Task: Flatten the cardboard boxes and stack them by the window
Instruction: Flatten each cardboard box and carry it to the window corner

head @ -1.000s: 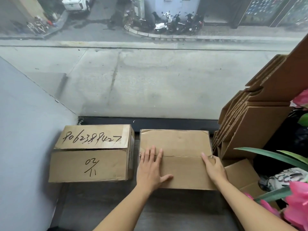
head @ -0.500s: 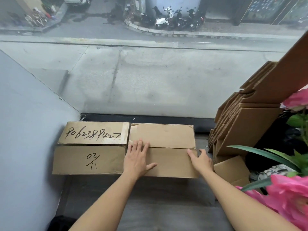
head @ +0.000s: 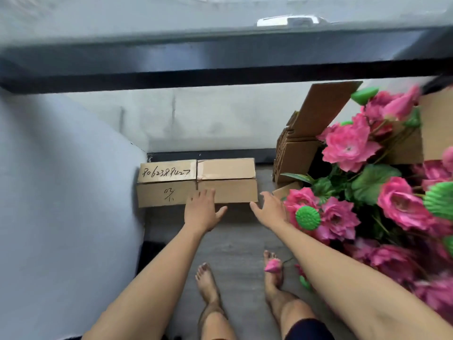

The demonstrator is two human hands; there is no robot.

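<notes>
Two brown cardboard boxes stand side by side on the floor against the window frame. The left box (head: 166,184) bears handwritten numbers; the plain right box (head: 226,182) touches it. My left hand (head: 202,211) hovers with fingers spread at the front of the plain box, fingertips near its lower edge. My right hand (head: 269,211) is open just off the box's right front corner, holding nothing. A stack of flattened cardboard (head: 297,148) leans upright at the right by the window.
A grey wall (head: 61,192) closes the left side. Pink artificial flowers (head: 367,192) with green pods crowd the right. My bare feet (head: 208,285) stand on the grey wooden floor behind the boxes. The dark window frame (head: 220,77) runs across above.
I have risen and drawn back, so the view now looks down from higher. Both hands have come off the plain box, which now sits flush against the numbered box.
</notes>
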